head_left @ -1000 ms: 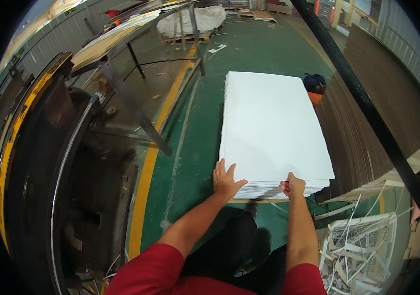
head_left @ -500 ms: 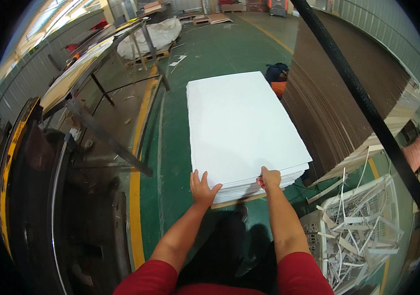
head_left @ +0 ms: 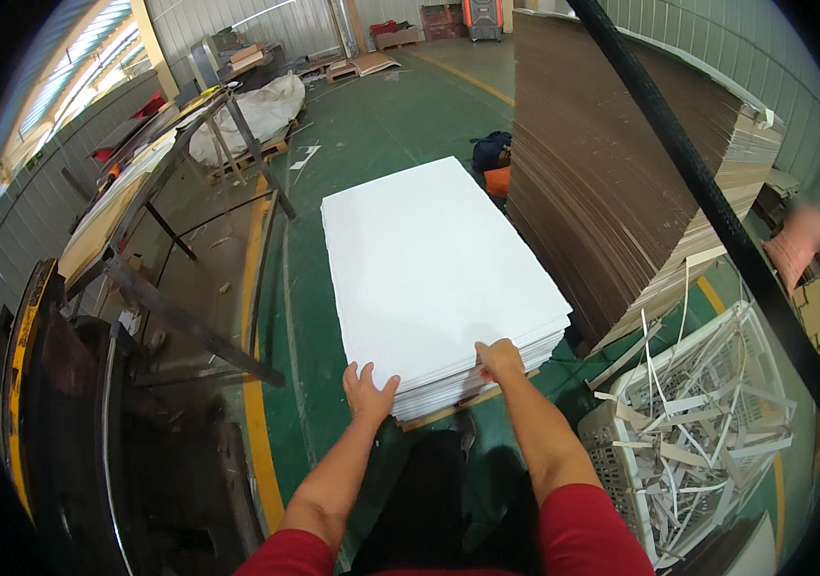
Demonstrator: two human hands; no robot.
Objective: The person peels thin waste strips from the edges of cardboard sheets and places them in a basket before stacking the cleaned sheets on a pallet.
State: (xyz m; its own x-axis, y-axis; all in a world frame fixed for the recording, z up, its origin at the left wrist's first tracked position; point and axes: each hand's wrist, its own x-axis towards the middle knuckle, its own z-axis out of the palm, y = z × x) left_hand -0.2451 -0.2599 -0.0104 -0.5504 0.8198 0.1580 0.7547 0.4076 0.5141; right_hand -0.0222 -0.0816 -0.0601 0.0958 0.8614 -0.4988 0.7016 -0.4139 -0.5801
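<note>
A tall stack of large white sheets (head_left: 439, 269) lies in front of me, its layered near edge facing me. My left hand (head_left: 369, 396) rests at the stack's near left corner with its fingers spread and the thumb apart. At the near edge, right of the middle, my right hand (head_left: 500, 361) is closed on the edge of the top sheet, thumb above and fingers curled below. How many sheets it grips is hidden. Under the stack, a strip of wooden board (head_left: 448, 411) shows.
A white plastic basket (head_left: 612, 451) full of offcut strips stands at the lower right. Beyond it rises a high stack of brown boards (head_left: 621, 163). To the left are a metal-framed table (head_left: 180, 163) and a dark machine (head_left: 64, 413). A person (head_left: 799, 245) is at the far right.
The view has shifted, so the stack and both hands appear farther left and the hands lower. Both hands stay at the stack's near edge, their holds much the same.
</note>
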